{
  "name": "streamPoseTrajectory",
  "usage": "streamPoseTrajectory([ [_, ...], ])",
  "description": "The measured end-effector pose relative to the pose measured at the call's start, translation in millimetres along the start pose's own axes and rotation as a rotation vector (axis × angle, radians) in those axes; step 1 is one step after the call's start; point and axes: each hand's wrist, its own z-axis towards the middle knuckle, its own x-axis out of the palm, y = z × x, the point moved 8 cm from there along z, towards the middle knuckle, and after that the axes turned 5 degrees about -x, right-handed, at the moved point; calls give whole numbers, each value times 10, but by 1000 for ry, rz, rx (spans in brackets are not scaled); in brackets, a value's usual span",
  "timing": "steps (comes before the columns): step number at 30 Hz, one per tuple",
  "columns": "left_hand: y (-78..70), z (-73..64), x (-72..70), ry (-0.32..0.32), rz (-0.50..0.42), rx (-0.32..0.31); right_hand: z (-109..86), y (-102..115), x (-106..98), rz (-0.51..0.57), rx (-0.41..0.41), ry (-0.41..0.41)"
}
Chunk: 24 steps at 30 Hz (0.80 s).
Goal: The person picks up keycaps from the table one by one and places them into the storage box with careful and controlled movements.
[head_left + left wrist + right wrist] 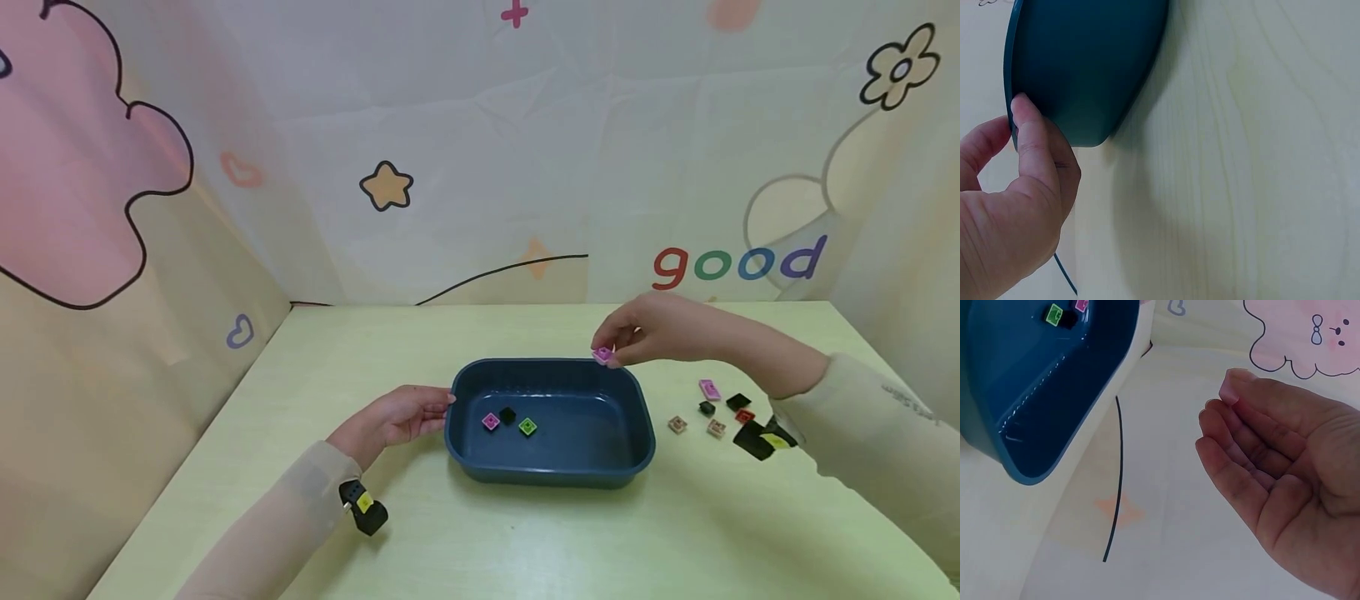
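In the middle of the head view, a blue tub (551,478) sits on the pale counter (525,550). The left hand (401,414), left of centre, pinches the tub's left rim, its fingers closed with little gap. The right hand (648,327), right of centre, has its fingers drawn together on a small pink piece (602,355), held at the tub's upper right corner; whether piece and rim touch, I cannot tell. Inside the tub, toward its left, lie a second pink piece (491,422), a black piece (507,415) and a green piece (528,427). At the right of the frame, near the right sleeve (862,433), a loose group of pink, black, red and tan pieces (716,428) lies on the counter. A printed cloth (465,108) fills the upper frame
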Motion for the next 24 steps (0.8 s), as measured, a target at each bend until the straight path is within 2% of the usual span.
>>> streamPoseTrajectory([
  [14, 16, 1, -1, 4, -6, -10, 224, 192, 55, 23, -62, 30],
  [24, 7, -3, 3, 8, -20, -5, 389, 209, 133, 40, -95, 52],
])
